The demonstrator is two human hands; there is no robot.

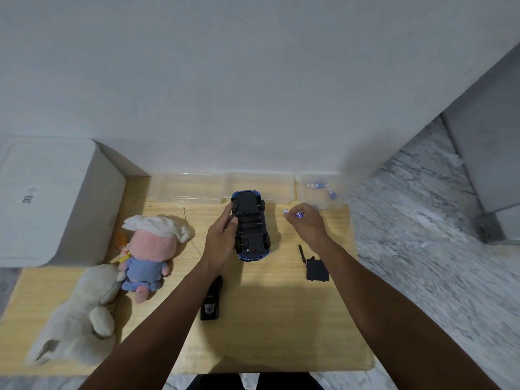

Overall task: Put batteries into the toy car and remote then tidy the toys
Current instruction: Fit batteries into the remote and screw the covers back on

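Battery pinched in right fingers beside car

Left hand curled in a grip, right hand raised, fingers pinching.

Plain white wall; grey marble floor; light wooden table against wall.

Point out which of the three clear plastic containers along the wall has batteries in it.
The rightmost clear plastic container, just beyond the right hand, holds blue-and-white batteries; the other two clear containers look empty.
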